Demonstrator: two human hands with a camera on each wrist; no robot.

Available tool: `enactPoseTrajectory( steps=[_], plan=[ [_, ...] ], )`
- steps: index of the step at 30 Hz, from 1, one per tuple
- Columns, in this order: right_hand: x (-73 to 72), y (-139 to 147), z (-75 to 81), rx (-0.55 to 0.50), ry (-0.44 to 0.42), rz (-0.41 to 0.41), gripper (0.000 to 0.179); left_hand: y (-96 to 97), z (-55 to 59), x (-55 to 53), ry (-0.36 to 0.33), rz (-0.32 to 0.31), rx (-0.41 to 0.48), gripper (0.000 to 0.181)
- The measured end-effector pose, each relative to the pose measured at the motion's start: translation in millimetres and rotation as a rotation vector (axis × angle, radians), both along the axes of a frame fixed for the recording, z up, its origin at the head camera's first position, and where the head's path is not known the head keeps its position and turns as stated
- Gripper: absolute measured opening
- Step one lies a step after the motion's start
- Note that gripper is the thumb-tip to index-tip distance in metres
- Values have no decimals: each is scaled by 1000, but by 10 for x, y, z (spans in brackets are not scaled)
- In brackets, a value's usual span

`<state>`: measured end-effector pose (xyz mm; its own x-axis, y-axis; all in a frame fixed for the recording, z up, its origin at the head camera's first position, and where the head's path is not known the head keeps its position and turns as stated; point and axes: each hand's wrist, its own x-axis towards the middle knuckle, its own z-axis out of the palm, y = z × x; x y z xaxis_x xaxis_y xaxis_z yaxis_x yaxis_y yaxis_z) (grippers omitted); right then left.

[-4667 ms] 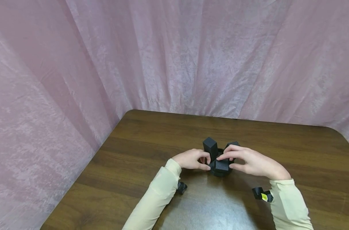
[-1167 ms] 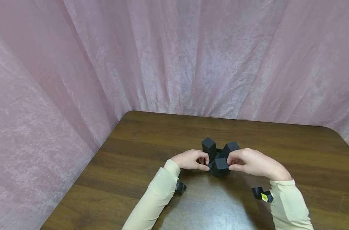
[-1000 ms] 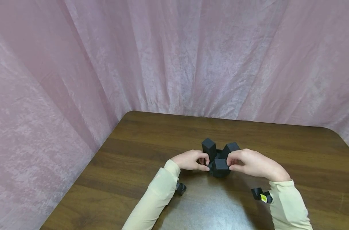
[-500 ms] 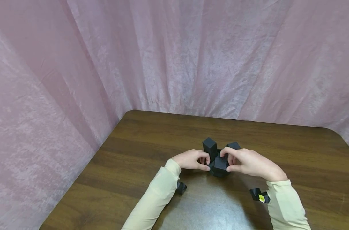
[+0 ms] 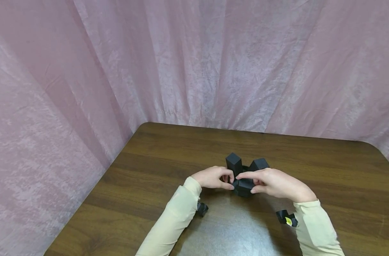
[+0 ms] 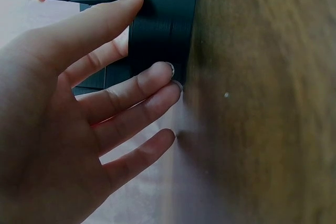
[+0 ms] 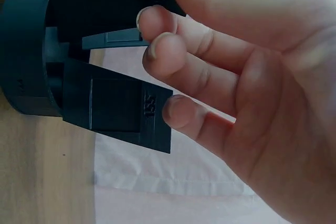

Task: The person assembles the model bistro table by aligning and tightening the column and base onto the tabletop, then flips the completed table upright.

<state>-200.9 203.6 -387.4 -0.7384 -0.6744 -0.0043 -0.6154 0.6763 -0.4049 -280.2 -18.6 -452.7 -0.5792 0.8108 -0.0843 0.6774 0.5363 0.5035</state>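
A black ring-shaped base [image 5: 243, 195] stands on the table with several black blocks rising out of it. My left hand [image 5: 213, 177] grips the ring's left side; in the left wrist view the thumb [image 6: 118, 11] presses its wall near a "145" marking. My right hand [image 5: 276, 182] holds the nearest block [image 5: 244, 186], thumb at its front right edge and index finger stretched across its far side. The other right fingers [image 7: 168, 56] curl loosely near a tapered block [image 7: 115, 103] with a raised marking. A tall block [image 5: 234, 163] stands behind, at the left.
Another leaning block [image 5: 259, 164] rises at the back right of the ring. The brown wooden table [image 5: 169, 149] runs back to pink curtains [image 5: 194, 64]. Small black cameras are strapped under both sleeves [image 5: 319, 224].
My right hand shifts slightly left and its index finger, curled half a second ago, now stretches over behind the nearest block. That block's top sits slightly lower. My left hand stays on the ring.
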Motion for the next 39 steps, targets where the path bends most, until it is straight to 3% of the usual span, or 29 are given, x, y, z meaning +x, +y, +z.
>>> enactPoseTrajectory(
  steps=[12,17,24,33,39],
  plan=[
    [-1,17,-32,6,-45,-61,51,26,13,20,-57,51,-3,20],
    [-26,120,-16,-19,-128,-73,58,23,-5,15,-66,41,6,20],
    [-37,315,-12,3,-273,-79,45,7,-17,-2,-60,25,8,18],
    [-137,344,-243,54,-384,-61,39,7,-11,-3,-64,-2,1,15],
    [-188,346,-341,6,-399,-29,30,4,-7,-6,-40,-17,-14,18]
  ],
)
